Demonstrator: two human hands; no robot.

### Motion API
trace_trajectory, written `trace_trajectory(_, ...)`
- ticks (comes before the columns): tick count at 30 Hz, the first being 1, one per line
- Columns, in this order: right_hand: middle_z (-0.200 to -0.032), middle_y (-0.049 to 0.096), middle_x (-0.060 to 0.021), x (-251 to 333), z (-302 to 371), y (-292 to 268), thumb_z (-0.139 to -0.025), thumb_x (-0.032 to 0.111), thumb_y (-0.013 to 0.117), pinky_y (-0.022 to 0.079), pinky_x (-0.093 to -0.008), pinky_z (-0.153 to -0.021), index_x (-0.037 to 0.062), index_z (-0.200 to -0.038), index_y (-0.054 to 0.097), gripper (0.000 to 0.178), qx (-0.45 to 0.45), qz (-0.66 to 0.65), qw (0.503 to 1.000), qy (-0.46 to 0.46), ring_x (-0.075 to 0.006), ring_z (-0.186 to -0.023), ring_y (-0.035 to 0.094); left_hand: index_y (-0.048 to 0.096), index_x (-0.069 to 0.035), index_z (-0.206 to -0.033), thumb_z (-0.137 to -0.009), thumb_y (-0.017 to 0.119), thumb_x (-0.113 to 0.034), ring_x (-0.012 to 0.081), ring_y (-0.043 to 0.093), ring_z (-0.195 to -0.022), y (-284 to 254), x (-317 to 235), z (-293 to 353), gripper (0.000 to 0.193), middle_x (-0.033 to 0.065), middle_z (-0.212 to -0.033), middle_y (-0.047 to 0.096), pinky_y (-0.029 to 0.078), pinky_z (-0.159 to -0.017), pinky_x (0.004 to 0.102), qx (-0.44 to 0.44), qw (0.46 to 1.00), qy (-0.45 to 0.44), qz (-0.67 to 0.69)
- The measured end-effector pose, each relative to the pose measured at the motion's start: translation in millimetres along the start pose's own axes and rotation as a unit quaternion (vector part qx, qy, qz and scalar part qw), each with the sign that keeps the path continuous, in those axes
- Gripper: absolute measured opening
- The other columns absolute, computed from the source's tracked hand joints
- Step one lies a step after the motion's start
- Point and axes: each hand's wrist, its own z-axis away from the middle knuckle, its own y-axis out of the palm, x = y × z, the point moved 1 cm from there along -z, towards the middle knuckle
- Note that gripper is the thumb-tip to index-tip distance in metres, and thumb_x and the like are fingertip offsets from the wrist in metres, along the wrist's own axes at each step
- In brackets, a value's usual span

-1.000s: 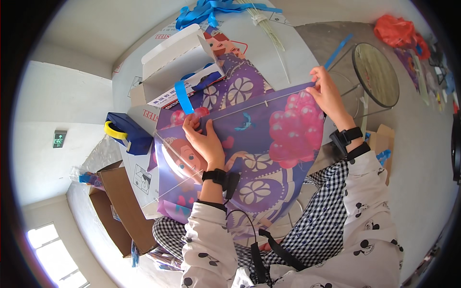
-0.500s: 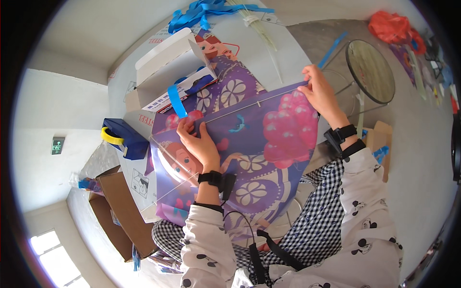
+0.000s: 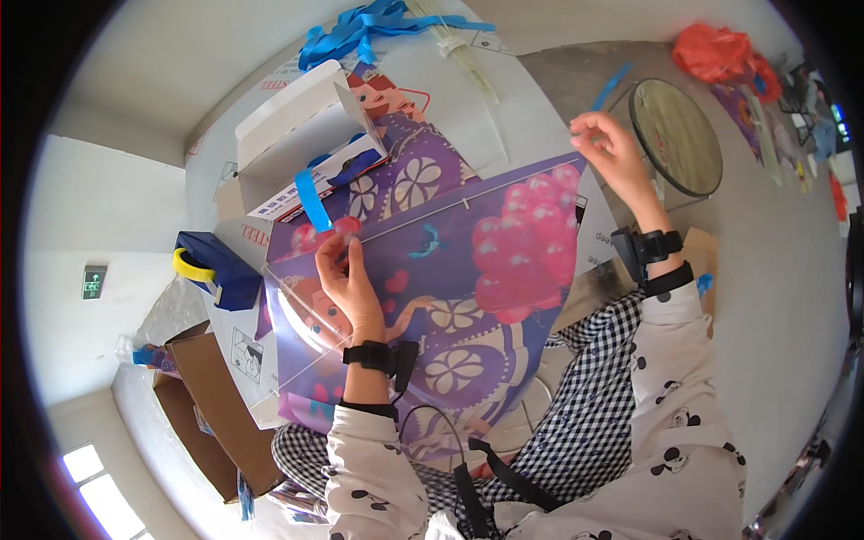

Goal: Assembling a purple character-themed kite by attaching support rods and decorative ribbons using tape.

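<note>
A purple printed kite (image 3: 504,324) with a cartoon figure and pink balloons lies across my lap and the table's near edge. A thin white rod (image 3: 414,218) runs along its upper edge, and another crosses its left corner. My left hand (image 3: 349,283) rests at this edge, fingers loosely curled and fingertips apart by the rod. My right hand (image 3: 614,157) hovers just off the kite's right corner, its fingers bent and apart, with nothing visible in them. A strip of blue tape (image 3: 313,202) hangs from an open white box (image 3: 301,126) just beyond my left hand.
Under the box lies another purple printed sheet (image 3: 418,166). Blue ribbons (image 3: 378,25) and a bundle of thin rods (image 3: 454,49) lie at the table's far side. A blue-and-yellow tape dispenser (image 3: 220,270) stands left. A round stool (image 3: 675,137) and cardboard box (image 3: 216,405) are nearby.
My right hand has let go of the kite's right corner and lifted slightly away. My left hand stays by the upper edge. The whole view has shifted a little.
</note>
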Motion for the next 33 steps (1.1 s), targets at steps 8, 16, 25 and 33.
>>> trace_trajectory(8,-0.088,0.062,0.0040,5.2,5.3,-25.8,-0.093,0.012,0.062,0.041,-0.0193,-0.069,0.0031,-0.096,0.063,0.009,0.093,-0.089,0.985,0.119,-0.0032,-0.080,0.054,0.067,-0.002,-0.095,-0.090,0.070,-0.013,0.0069,0.057,-0.083,-16.0,-6.6,-4.7,0.012,0.0000,-0.089,0.065,0.043,-0.077,0.0185,0.025,0.990,-0.104,0.088)
trace_trajectory(16,-0.084,0.059,0.0028,-8.0,3.1,-12.5,-0.091,0.006,0.063,0.043,-0.0203,-0.069,0.0010,-0.099,0.060,0.010,0.088,-0.059,0.990,0.089,-0.0038,-0.076,0.052,0.067,-0.002,-0.095,-0.091,0.068,-0.013,0.0068,0.057,-0.081,-11.0,-3.5,-4.3,0.012,-0.0001,-0.087,0.065,0.044,-0.077,0.0197,0.001,0.993,-0.092,0.078)
trace_trajectory(25,-0.083,0.055,0.0013,-8.6,4.3,-0.6,-0.092,0.004,0.061,0.042,-0.0208,-0.069,0.0029,-0.099,0.053,0.011,0.054,0.013,0.995,0.086,-0.0054,-0.074,0.050,0.068,-0.001,-0.098,-0.091,0.068,-0.013,0.0072,0.056,-0.080,-5.5,-7.5,-7.3,0.014,0.0002,-0.087,0.065,0.043,-0.072,0.0206,-0.021,0.993,-0.113,0.016)
trace_trajectory(33,-0.085,0.053,0.0001,-8.1,3.8,6.3,-0.093,0.002,0.058,0.043,-0.0221,-0.067,0.0031,-0.095,0.050,0.008,0.036,-0.031,0.993,0.107,-0.0078,-0.073,0.052,0.066,0.000,-0.102,-0.092,0.066,-0.012,0.0081,0.057,-0.082,-3.6,-7.7,-5.3,0.015,0.0009,-0.090,0.065,0.045,-0.075,0.0223,-0.013,0.997,-0.070,-0.039)
